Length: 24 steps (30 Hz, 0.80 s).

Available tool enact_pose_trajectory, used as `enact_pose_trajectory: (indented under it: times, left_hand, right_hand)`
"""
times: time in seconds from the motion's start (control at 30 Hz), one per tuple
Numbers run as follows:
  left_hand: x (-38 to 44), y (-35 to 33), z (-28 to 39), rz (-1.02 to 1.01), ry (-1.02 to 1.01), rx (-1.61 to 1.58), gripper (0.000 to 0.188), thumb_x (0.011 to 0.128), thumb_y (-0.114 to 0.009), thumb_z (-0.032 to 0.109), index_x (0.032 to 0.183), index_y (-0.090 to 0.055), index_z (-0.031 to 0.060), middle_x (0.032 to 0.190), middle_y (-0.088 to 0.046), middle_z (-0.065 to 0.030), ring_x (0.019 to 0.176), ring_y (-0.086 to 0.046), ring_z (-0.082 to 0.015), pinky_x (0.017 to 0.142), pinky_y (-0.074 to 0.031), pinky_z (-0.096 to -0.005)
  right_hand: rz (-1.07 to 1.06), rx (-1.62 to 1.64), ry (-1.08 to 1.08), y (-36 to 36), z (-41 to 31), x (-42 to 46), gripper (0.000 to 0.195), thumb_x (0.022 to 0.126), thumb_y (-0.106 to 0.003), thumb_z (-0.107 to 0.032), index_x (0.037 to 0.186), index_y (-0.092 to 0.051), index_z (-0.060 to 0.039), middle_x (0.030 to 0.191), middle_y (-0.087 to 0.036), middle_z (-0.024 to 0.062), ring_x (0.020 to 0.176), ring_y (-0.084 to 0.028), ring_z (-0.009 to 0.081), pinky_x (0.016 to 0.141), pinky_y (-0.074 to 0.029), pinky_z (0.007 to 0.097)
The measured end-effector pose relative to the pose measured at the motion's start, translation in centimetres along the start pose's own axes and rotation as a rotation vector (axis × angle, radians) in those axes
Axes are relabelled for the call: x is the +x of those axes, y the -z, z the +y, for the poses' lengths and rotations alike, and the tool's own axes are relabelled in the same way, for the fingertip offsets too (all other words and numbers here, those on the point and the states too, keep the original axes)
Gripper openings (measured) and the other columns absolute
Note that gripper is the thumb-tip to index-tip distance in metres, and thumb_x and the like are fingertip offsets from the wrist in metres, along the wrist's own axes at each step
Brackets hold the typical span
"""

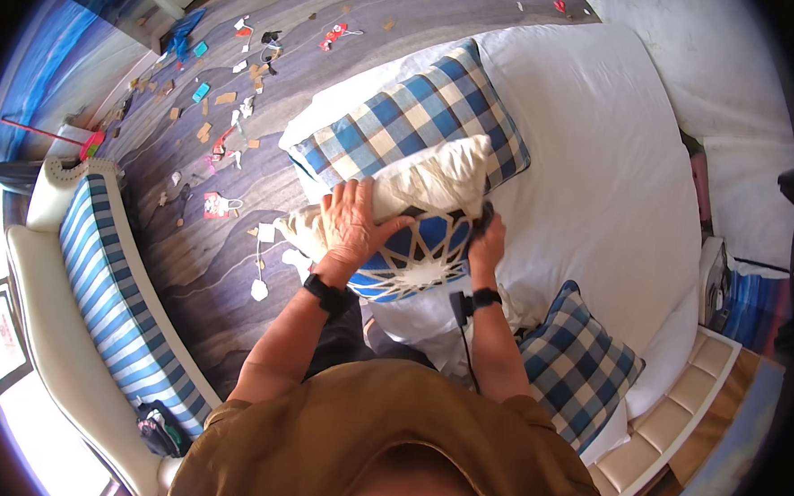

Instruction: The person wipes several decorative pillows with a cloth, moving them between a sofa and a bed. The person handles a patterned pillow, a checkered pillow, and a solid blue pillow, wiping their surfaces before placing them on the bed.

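A cushion with a blue, black and cream star pattern and cream sides is held up before me at the edge of the bed. My left hand grips its cream upper side, the thumb stretched over the patterned face. At its right edge, my right hand has its fingers curled around the border; something dark shows at the fingertips, too unclear to name. Just beyond lies a blue, cream and brown checked pillow, partly covered by the cushion. Below my right forearm, a second checked cushion rests on the bed.
The bed has a white sheet and a padded headboard at lower right. A sofa with a striped seat stands at left, a bag on it. Cardboard scraps and other litter cover the floor. A red-handled broom is beyond the sofa.
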<state>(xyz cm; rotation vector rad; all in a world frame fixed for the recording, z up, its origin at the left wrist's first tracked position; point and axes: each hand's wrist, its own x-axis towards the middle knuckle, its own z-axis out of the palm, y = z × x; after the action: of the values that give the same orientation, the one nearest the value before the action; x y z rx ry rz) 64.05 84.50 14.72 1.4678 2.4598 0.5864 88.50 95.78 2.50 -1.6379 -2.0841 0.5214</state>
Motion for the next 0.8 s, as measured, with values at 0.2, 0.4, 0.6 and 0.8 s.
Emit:
enact_pose_trajectory:
  times: [0.2, 0.4, 0.6, 0.8]
  left_hand:
    - [-0.8, 0.0, 1.6, 0.057, -0.063, -0.008, 0.087, 0.07, -0.074, 0.067, 0.124, -0.055, 0.0018, 0.105, -0.057, -0.0122, 0.102, -0.053, -0.0309, 0.09, -0.037, -0.0444]
    - [-2.3, -1.0, 2.8, 0.072, -0.119, 0.013, 0.072, 0.066, -0.077, 0.042, 0.122, -0.055, 0.0019, 0.108, -0.057, -0.0131, 0.103, -0.053, -0.0317, 0.086, -0.04, -0.0455]
    - [-6.8, 3.2, 2.2, 0.009, -0.218, 0.005, 0.091, 0.056, -0.089, 0.046, 0.128, -0.052, 0.0028, 0.109, -0.051, -0.0131, 0.101, -0.05, -0.0321, 0.085, -0.039, -0.0456]
    - [-10.5, 1.7, 1.0, 0.074, -0.156, -0.023, 0.088, 0.057, -0.087, 0.043, 0.126, -0.05, 0.0041, 0.103, -0.054, -0.0129, 0.095, -0.052, -0.0338, 0.083, -0.04, -0.0463]
  right_hand:
    - [0.258, 0.158, 0.008, 4.0, 0.3, 0.4, 0.038, 0.088, -0.066, -0.017, 0.123, -0.054, -0.0053, 0.102, -0.059, 0.0192, 0.095, -0.06, 0.0425, 0.082, -0.05, 0.0491]
    - [0.103, 0.191, 0.694, 7.6, -15.8, 0.4, 0.033, 0.085, -0.068, -0.012, 0.117, -0.061, -0.0074, 0.101, -0.057, 0.015, 0.087, -0.061, 0.0344, 0.071, -0.052, 0.0421]
    - [0.244, -0.072, 0.364, 6.9, -7.9, 2.9, 0.037, 0.082, -0.07, -0.007, 0.118, -0.064, -0.0125, 0.098, -0.057, 0.0106, 0.086, -0.063, 0.0316, 0.068, -0.054, 0.0427]
    - [0.388, 0.098, 0.32, 10.4, -10.0, 3.3, 0.028, 0.094, -0.064, -0.023, 0.116, -0.061, -0.005, 0.102, -0.055, 0.0136, 0.086, -0.063, 0.0326, 0.066, -0.054, 0.042]
